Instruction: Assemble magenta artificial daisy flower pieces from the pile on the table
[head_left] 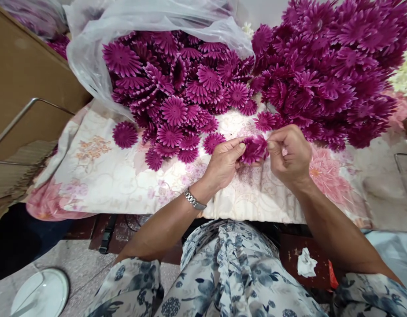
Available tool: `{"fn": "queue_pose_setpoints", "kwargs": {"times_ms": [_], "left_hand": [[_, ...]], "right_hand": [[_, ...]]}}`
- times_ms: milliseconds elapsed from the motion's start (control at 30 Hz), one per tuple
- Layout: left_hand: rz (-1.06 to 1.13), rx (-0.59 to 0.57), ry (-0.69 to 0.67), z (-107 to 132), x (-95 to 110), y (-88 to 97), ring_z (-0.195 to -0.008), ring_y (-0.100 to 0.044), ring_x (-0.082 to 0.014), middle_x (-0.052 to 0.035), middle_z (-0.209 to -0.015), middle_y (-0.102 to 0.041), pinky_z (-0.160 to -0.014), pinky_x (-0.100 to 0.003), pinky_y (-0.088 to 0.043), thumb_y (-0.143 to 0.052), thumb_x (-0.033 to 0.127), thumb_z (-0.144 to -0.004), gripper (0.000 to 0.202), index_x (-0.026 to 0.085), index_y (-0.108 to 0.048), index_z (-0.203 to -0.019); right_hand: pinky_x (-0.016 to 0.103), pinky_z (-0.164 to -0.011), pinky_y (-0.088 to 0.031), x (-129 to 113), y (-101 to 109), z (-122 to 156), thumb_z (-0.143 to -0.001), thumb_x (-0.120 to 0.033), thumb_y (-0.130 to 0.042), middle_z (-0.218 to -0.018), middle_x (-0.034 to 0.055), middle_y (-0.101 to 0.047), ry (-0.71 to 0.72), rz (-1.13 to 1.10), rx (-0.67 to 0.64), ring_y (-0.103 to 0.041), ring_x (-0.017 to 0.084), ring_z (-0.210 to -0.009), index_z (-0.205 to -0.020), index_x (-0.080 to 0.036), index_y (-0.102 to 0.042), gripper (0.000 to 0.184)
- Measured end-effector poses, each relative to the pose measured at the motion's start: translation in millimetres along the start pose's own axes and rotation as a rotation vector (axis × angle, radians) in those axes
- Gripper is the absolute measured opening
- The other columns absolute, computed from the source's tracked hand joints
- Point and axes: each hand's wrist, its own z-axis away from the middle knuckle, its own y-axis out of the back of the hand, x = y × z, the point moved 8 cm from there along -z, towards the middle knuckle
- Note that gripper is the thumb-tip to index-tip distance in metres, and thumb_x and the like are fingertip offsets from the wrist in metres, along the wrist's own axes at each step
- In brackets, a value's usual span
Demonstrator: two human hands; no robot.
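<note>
My left hand (225, 163) and my right hand (291, 154) meet over the floral cloth (104, 176), both pinching one small purple fabric flower (253, 149) between thumb and fingers. A metal watch (194, 200) sits on my left wrist. Just beyond my hands lie loose purple flower heads (177, 123), spilling from a clear plastic bag (91, 57). A second, larger heap of purple flowers (335, 66) rises at the back right, close to my right hand.
A single flower head (124, 134) lies apart at the left of the cloth. A brown board (21, 79) with a metal bar stands at far left. A white plate (41, 293) and a crumpled white scrap (305, 263) lie on the floor below.
</note>
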Motion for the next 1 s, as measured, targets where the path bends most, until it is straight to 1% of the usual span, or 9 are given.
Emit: {"fn": "queue_pose_setpoints", "kwargs": {"times_ms": [100, 233, 300, 400, 500, 567, 700, 867, 1000], "left_hand": [[-0.04, 0.024, 0.013, 1, 1, 2.6, -0.061, -0.066, -0.015, -0.0032, -0.068, -0.068, -0.066, -0.032, -0.057, -0.068, 0.026, -0.077, 0.014, 0.012, -0.068, -0.08], [0.0, 0.035, 0.051, 2, 0, 1.7, -0.064, -0.068, -0.0167, -0.0052, -0.071, -0.069, -0.066, -0.035, -0.058, -0.057, 0.018, -0.082, 0.012, 0.011, -0.066, -0.08], [0.061, 0.036, 0.061, 2, 0, 0.5, -0.064, -0.067, -0.0156, -0.0055, -0.071, -0.068, -0.067, -0.035, -0.059, -0.054, 0.015, -0.084, 0.014, 0.01, -0.065, -0.079], [0.101, 0.034, 0.059, 2, -1, -0.7, -0.061, -0.063, -0.0121, -0.0036, -0.069, -0.066, -0.071, -0.033, -0.058, -0.055, 0.014, -0.083, 0.014, 0.011, -0.065, -0.075], [0.103, 0.014, 0.064, 2, -2, -2.6, -0.06, -0.059, -0.0092, -0.0007, -0.065, -0.062, -0.074, -0.03, -0.056, -0.06, 0.013, -0.08, 0.013, 0.012, -0.065, -0.068], [0.095, -0.003, 0.077, 3, -4, -4.3, -0.063, -0.059, -0.0089, -0.0006, -0.065, -0.062, -0.074, -0.027, -0.054, -0.06, 0.012, -0.08, 0.014, 0.012, -0.065, -0.067], [0.054, 0.007, 0.055, 3, -4, -4.2, -0.065, -0.058, -0.0087, -0.0016, -0.068, -0.064, -0.072, -0.023, -0.05, -0.061, 0.014, -0.08, 0.012, 0.013, -0.07, -0.073], [0.02, 0.073, -0.02, 1, 0, 1.1, -0.056, -0.052, -0.0069, 0.0, -0.062, -0.062, -0.057, -0.018, -0.043, -0.066, 0.016, -0.078, 0.008, 0.013, -0.071, -0.072], [0.001, 0.132, -0.015, 1, 2, 6.1, -0.055, -0.055, -0.0087, 0.0001, -0.06, -0.062, -0.055, -0.021, -0.044, -0.065, 0.016, -0.078, 0.01, 0.014, -0.069, -0.069]], "right_hand": [[0.035, -0.07, -0.038, 23, 31, -1, -0.088, -0.024, -0.054, -0.073, 0.0031, -0.055, -0.039, 0.177, 0.124, -0.052, 0.018, -0.075, -0.078, -0.021, -0.055, 0.011], [0.043, -0.077, -0.032, 53, 60, -2, -0.086, -0.035, -0.061, -0.081, 0.0089, -0.059, -0.127, 0.486, 0.123, -0.053, 0.025, -0.084, -0.083, -0.022, -0.065, 0.014], [0.043, -0.078, -0.034, 47, 57, -2, -0.084, -0.036, -0.063, -0.085, 0.0099, -0.061, -0.084, 0.473, 0.1, -0.055, 0.026, -0.086, -0.09, -0.022, -0.067, 0.015], [0.04, -0.077, -0.039, 16, 22, -2, -0.083, -0.033, -0.065, -0.089, 0.0064, -0.064, 0.087, 0.251, -0.049, -0.057, 0.022, -0.085, -0.095, -0.023, -0.066, 0.015], [0.037, -0.075, -0.04, -8, -16, 4, -0.086, -0.028, -0.061, -0.085, 0.0037, -0.066, 0.154, 0.131, -0.211, -0.055, 0.019, -0.082, -0.084, -0.022, -0.065, 0.007], [0.036, -0.072, -0.039, -13, -25, 6, -0.087, -0.025, -0.058, -0.08, 0.0033, -0.065, 0.145, 0.147, -0.211, -0.053, 0.018, -0.078, -0.076, -0.021, -0.062, 0.012], [0.035, -0.069, -0.039, -11, -20, 5, -0.086, -0.023, -0.058, -0.075, 0.0033, -0.065, 0.11, 0.113, -0.143, -0.053, 0.017, -0.073, -0.073, -0.02, -0.06, 0.014], [0.035, -0.07, -0.046, -4, -7, 0, -0.085, -0.021, -0.058, -0.078, 0.004, -0.064, 0.008, -0.016, -0.046, -0.059, 0.017, -0.076, -0.078, -0.02, -0.061, 0.007], [0.039, -0.071, -0.044, 20, 29, -3, -0.085, -0.022, -0.059, -0.079, 0.0064, -0.062, -0.059, 0.079, 0.158, -0.059, 0.022, -0.079, -0.08, -0.022, -0.062, 0.005]]}}
